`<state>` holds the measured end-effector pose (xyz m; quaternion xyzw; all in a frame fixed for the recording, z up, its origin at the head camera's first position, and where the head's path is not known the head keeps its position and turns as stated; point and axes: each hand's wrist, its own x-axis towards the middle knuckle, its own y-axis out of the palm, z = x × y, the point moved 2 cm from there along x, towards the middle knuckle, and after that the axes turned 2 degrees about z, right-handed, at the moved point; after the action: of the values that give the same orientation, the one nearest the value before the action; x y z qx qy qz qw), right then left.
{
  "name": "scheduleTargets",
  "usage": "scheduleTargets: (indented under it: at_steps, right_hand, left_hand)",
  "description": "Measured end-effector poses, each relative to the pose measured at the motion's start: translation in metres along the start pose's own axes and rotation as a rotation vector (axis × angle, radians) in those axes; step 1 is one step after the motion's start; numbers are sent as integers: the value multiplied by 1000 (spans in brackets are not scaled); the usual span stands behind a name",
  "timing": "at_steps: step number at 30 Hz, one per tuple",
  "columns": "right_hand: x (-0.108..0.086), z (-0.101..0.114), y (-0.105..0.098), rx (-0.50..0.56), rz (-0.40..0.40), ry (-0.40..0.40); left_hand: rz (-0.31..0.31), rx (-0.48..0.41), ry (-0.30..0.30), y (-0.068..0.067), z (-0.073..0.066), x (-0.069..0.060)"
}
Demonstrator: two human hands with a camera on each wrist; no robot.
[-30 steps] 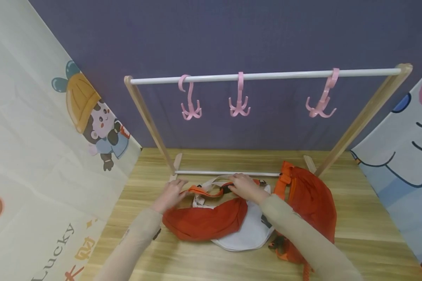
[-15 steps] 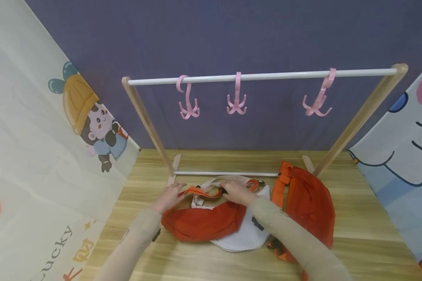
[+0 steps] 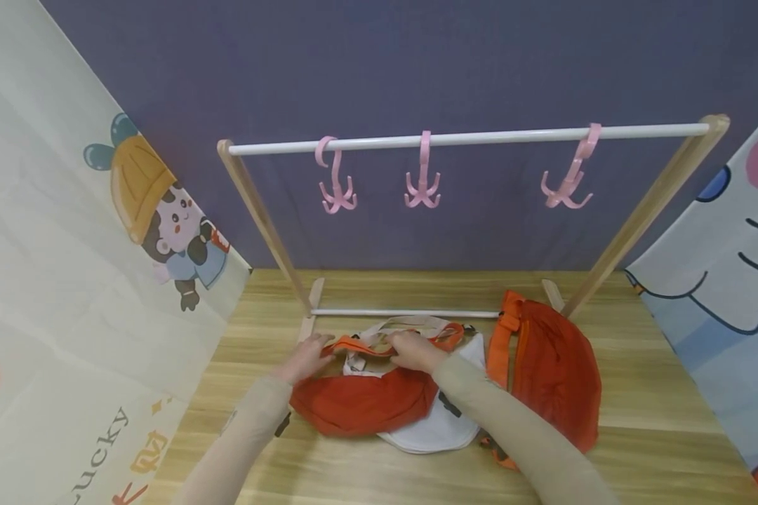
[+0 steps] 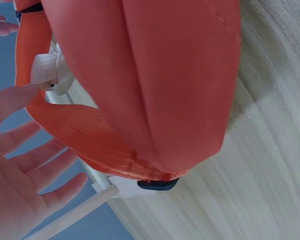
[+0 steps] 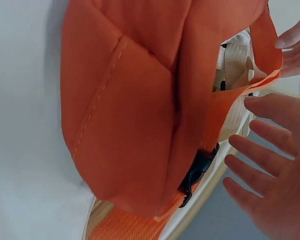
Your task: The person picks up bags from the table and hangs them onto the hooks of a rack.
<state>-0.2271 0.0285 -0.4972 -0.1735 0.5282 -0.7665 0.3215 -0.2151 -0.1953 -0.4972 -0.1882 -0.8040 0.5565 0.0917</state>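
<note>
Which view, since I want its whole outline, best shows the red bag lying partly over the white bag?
The head view: it shows nearly the whole red bag, lying partly over the white bag. The left wrist view shows one end close up, the right wrist view the other end with stitching; both cut it off at the top.

Both hands [image 3: 306, 356] [image 3: 415, 352] (fingers [image 5: 257, 156] parted) reach forward, apart.

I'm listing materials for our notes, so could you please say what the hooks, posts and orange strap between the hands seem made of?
Hooks: probably plastic, slightly shiny, with smooth moulded curves.
Posts: likely wood, matte, going by the tan colour.
Strap: woven webbing, matte, perhaps nylon; a fine weave shows close up.
</note>
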Motion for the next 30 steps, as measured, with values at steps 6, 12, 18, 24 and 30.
scheduleTargets:
  at_steps: [6, 12, 18, 24, 30]
  right_hand:
    - [6, 1, 4, 25, 65, 68]
    - [13, 1, 11, -20, 95, 79]
    - [15, 3, 16, -7, 109, 76]
    - [18, 4, 19, -55, 99, 86]
    - [20, 7, 18, -106, 64, 73]
  left_hand:
    - [2, -15, 22, 3, 2, 0]
    - [33, -25, -17, 7, 6, 4]
    - [16, -23, -6, 14, 12, 6]
    - [-19, -16, 26, 16, 15, 8]
    - [-2, -29, 19, 17, 17, 9]
